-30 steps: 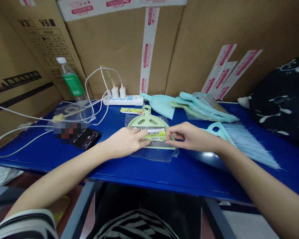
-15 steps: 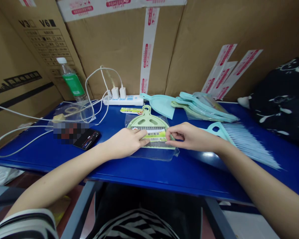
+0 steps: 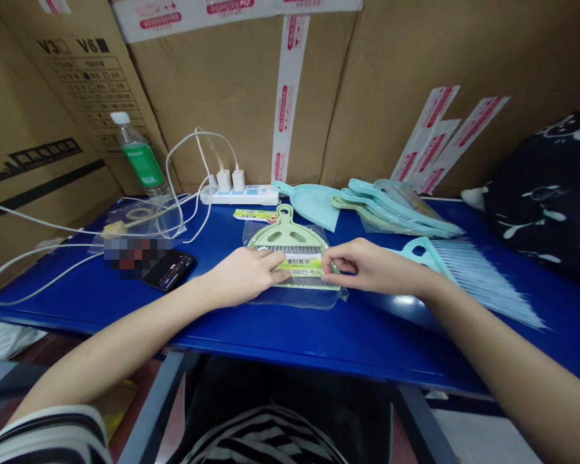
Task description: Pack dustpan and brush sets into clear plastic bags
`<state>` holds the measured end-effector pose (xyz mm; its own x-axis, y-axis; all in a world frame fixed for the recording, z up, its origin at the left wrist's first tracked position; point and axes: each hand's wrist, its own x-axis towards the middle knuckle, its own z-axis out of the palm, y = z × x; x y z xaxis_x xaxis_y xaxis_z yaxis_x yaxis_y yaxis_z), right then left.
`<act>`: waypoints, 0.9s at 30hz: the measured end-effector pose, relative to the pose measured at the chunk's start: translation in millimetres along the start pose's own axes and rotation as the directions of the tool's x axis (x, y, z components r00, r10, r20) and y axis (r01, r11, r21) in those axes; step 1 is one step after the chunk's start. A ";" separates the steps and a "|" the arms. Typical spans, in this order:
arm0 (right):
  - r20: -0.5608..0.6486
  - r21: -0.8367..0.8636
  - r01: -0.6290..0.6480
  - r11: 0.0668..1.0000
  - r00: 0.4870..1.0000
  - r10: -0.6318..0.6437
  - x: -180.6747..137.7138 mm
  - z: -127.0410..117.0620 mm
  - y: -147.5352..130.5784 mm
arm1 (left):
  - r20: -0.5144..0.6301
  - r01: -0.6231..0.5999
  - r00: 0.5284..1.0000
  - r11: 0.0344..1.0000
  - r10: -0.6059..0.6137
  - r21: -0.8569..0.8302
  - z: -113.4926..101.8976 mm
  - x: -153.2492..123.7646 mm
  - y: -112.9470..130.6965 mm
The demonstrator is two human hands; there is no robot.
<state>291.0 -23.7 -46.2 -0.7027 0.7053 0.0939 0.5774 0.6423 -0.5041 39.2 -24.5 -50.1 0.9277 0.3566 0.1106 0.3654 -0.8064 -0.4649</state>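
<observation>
A light green dustpan and brush set lies flat in a clear plastic bag in the middle of the blue table, handle pointing away from me. Across its grey bristles runs a yellow-green and white printed label. At the label's left end, my left hand is closed, thumb and fingers on the strip. My right hand pinches the right end with thumb and forefinger, the other fingers curled in. The hands partly hide both label ends.
Behind lie a second printed label, a blue dustpan and a pile of bagged dustpans. A blue brush rests near my right forearm. To the left are a phone, cables, a power strip and a bottle.
The label's printed face shows slightly more plainly between my hands. Both hands keep almost the same place, and the dustpan set stays put.
</observation>
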 end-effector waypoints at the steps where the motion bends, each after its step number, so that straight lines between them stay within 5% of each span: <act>1: 0.005 0.000 -0.002 1.000 1.000 0.002 -0.2 -0.2 -0.1 | -0.003 -0.004 1.000 1.000 0.004 -0.004 -0.3 -0.4 -0.5; 8: 0.032 0.028 -0.036 0.999 0.999 0.035 -0.2 0.0 -1.3 | -0.034 -0.092 0.995 0.994 0.090 -0.058 -4.6 -3.5 -5.4; 27: 0.026 -0.020 -0.079 0.997 0.996 0.080 2.1 4.9 7.1 | -0.020 -0.079 0.997 0.972 0.076 -0.222 -2.8 -3.0 -4.1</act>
<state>291.6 -19.2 -53.8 -0.6649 0.7462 0.0312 0.6393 0.5903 -0.4928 35.1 -23.6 -46.1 0.9542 0.2844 0.0926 0.2990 -0.9167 -0.2652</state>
